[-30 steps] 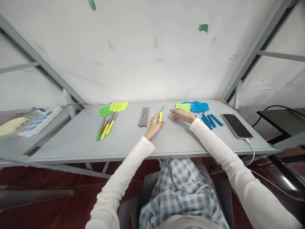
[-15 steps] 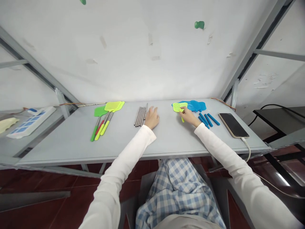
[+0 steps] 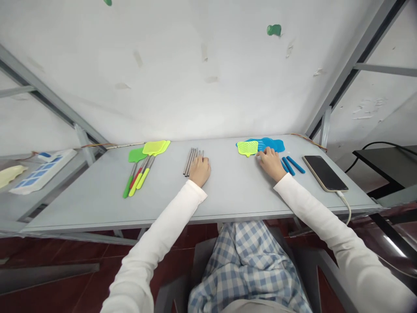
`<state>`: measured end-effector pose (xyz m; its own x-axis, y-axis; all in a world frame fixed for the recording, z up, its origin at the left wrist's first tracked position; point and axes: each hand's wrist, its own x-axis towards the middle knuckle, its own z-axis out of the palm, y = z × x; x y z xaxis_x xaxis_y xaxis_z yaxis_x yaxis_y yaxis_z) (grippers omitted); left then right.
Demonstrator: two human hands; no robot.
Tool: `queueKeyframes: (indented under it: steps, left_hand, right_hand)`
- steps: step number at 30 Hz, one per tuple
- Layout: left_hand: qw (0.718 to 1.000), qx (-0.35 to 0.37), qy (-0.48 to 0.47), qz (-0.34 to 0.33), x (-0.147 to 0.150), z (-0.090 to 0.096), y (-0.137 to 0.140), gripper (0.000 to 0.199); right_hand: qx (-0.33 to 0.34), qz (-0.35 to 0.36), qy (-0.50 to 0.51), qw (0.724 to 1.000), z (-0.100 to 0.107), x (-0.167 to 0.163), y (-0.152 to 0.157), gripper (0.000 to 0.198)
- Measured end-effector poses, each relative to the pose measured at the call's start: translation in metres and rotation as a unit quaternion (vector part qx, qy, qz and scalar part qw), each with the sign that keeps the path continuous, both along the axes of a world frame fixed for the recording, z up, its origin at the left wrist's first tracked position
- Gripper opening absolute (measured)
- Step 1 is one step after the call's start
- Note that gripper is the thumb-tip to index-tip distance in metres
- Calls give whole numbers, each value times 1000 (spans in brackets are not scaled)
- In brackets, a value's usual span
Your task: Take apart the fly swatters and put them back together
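Left hand (image 3: 200, 171) over metal tubes (image 3: 188, 161); right hand (image 3: 271, 164) between yellow fly-swatter head (image 3: 247, 148) and blue handles (image 3: 289, 167). Fingers bent; I cannot tell either grip.

Taking the middle of your view as the clock's centre, you have a phone (image 3: 321, 172) at 3 o'clock, lying screen up with a white cable (image 3: 349, 208) at its near end. Farther out at 3 you see a dark table (image 3: 389, 168). At 9 o'clock lies a white object with blue squares (image 3: 42, 171); just beyond it is a pale yellow piece (image 3: 9, 174). Your white wall (image 3: 208, 104) fills 12, with a green patch (image 3: 274, 30) at 1.
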<state>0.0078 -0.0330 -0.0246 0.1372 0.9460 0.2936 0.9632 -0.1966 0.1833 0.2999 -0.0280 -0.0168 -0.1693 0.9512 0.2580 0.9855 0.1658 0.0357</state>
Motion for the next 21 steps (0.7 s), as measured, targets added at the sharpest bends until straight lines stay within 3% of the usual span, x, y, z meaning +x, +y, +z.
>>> queueKeyframes:
  steps: [6,10,14,21]
  left_hand:
    - [995,37,11,87,-15,-4,-10,44]
    - [988,-6,-18,154,-22,-4,-7,51]
    - [989,-39,-12,146,-30,-2,-1,51]
    - [986,12,18,167,-43,-2,21,42]
  right_hand:
    - [9,25,4,1000,4,-11,2,39]
    - [-10,27,9,1000,0,-33,12,43]
    - [-37,-3,0,999,-3,-51,28,44]
    - [-4,-16,-8,1000,-9,-56,38,37]
